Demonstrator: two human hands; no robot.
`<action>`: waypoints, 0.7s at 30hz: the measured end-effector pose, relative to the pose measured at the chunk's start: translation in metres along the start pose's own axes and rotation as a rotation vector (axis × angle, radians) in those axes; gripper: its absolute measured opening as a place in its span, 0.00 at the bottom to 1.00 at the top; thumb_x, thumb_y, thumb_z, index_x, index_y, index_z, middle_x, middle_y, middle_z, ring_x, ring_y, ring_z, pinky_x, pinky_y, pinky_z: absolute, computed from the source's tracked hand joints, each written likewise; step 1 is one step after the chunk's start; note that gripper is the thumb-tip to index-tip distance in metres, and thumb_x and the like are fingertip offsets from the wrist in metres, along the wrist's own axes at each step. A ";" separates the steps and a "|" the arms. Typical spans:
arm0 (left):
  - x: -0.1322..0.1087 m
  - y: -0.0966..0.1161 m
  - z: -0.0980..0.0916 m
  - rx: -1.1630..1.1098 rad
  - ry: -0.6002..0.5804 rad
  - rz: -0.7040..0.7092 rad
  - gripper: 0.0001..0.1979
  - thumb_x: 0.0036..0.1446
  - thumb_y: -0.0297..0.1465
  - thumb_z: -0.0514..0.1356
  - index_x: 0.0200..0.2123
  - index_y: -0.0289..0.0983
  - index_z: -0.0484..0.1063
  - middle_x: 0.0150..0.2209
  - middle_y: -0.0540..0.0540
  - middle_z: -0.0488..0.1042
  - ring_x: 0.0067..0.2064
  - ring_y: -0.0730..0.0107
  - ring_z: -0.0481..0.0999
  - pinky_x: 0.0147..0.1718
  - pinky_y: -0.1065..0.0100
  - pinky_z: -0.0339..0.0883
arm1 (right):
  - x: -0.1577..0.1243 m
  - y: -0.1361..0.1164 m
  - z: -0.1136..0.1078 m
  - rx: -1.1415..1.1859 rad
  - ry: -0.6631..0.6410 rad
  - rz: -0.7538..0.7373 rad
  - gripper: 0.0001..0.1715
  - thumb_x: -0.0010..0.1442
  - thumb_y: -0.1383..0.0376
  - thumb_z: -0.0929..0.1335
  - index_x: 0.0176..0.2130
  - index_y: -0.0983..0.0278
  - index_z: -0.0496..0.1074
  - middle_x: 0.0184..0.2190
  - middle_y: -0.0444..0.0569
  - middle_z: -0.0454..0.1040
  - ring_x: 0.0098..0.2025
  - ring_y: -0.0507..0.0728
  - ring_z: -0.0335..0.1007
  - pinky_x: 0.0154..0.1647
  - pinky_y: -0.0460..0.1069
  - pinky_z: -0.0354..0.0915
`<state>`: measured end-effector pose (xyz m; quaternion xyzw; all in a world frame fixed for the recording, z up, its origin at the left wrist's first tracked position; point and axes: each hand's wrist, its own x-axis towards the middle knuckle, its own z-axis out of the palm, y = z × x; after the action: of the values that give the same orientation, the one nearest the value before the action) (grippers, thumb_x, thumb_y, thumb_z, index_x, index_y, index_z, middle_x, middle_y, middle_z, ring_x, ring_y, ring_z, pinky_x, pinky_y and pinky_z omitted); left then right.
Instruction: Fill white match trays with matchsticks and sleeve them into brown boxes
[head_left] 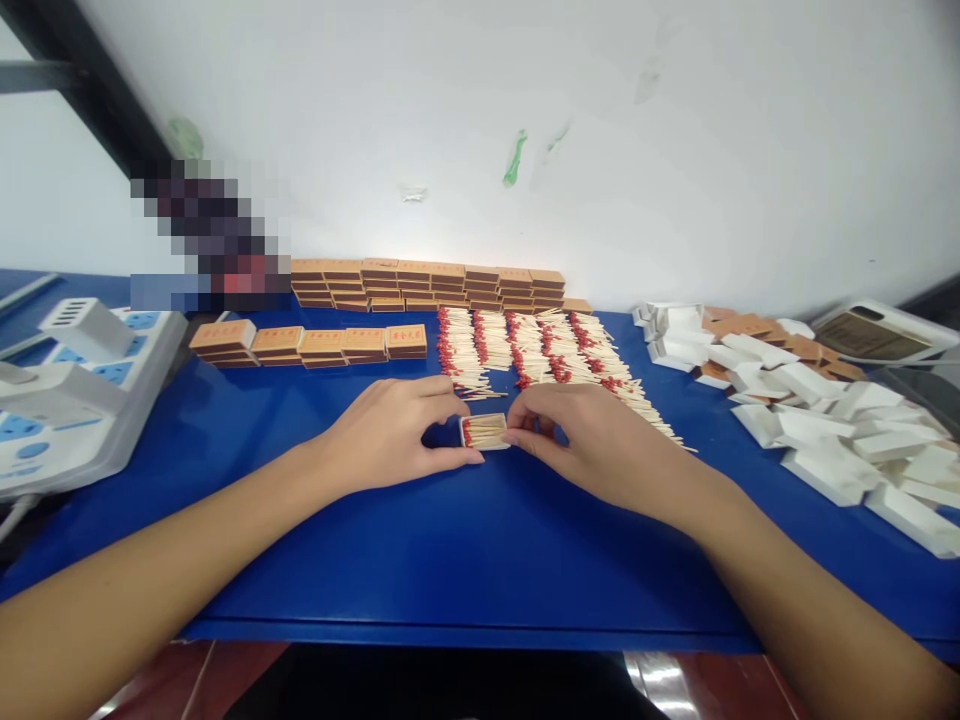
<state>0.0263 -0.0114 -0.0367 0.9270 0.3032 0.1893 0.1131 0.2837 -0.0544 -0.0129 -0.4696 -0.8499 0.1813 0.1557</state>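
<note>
A small white tray (491,447) is held at its left end by the left hand (397,430), with the thumb placed at the near side and a finger at the far side. The right end of the tray is touched by the fingertips of the right hand (585,430), which are brought close together; whether the tray wall or a match is pinched there cannot be told. The hands are separated from each other only by this tray. It is placed about the middle of the blue table (480,570), and a layer of matches (486,431) is contained in it, with the red heads turned to the left.

Just behind the hands, loose matches (525,350) are laid in several bands, toward the far edge. To the left of them, a short row of matchboxes (322,347) is seen, and a longer stack of matchboxes (427,285) is lined along the far edge, near the wall (675,180).

Toward the right edge, white empty trays (847,475) are heaped, mixed with brown sleeves (757,328). Near the far right corner, a flat device (885,330) is partly seen. At the left edge, a white power strip (146,375) is placed, with adapters (88,328) plugged in.
</note>
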 end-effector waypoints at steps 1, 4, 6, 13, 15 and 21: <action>0.000 0.000 0.000 0.000 0.001 0.000 0.18 0.64 0.47 0.67 0.45 0.38 0.81 0.36 0.50 0.76 0.32 0.73 0.73 0.30 0.68 0.61 | 0.000 0.000 -0.001 -0.013 -0.003 0.007 0.05 0.70 0.66 0.69 0.41 0.60 0.77 0.36 0.47 0.80 0.36 0.56 0.74 0.37 0.50 0.65; 0.000 0.000 0.000 0.006 0.003 0.001 0.18 0.64 0.47 0.67 0.44 0.38 0.81 0.36 0.50 0.76 0.32 0.73 0.73 0.30 0.68 0.61 | 0.000 -0.002 -0.003 -0.042 -0.034 -0.010 0.07 0.70 0.67 0.68 0.38 0.61 0.77 0.34 0.46 0.78 0.35 0.55 0.72 0.36 0.50 0.63; 0.000 0.000 -0.001 0.007 0.004 0.003 0.18 0.64 0.48 0.67 0.44 0.38 0.81 0.36 0.50 0.76 0.31 0.74 0.73 0.29 0.68 0.61 | 0.000 -0.003 -0.003 -0.039 -0.026 -0.021 0.08 0.70 0.67 0.68 0.37 0.61 0.76 0.32 0.45 0.77 0.33 0.55 0.71 0.35 0.50 0.61; 0.000 0.003 -0.001 0.014 0.003 0.003 0.19 0.65 0.48 0.67 0.44 0.37 0.81 0.37 0.49 0.77 0.31 0.74 0.74 0.30 0.69 0.63 | 0.005 -0.003 0.006 -0.064 0.074 -0.026 0.07 0.70 0.66 0.68 0.39 0.62 0.76 0.32 0.45 0.76 0.32 0.54 0.69 0.34 0.49 0.59; 0.000 0.003 -0.001 0.016 -0.004 -0.002 0.19 0.65 0.48 0.66 0.45 0.37 0.81 0.37 0.49 0.77 0.31 0.73 0.74 0.30 0.69 0.63 | 0.005 -0.003 0.008 -0.068 0.067 -0.042 0.07 0.70 0.67 0.68 0.40 0.62 0.77 0.33 0.46 0.76 0.33 0.54 0.70 0.34 0.49 0.59; 0.001 0.002 -0.002 0.012 -0.017 -0.009 0.19 0.65 0.48 0.66 0.46 0.38 0.81 0.37 0.49 0.77 0.31 0.74 0.73 0.30 0.69 0.63 | 0.005 -0.001 0.006 -0.074 0.135 -0.023 0.07 0.71 0.66 0.67 0.39 0.62 0.75 0.32 0.46 0.76 0.32 0.55 0.69 0.33 0.50 0.59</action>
<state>0.0273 -0.0127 -0.0343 0.9280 0.3074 0.1789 0.1110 0.2778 -0.0519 -0.0170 -0.4766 -0.8488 0.1158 0.1974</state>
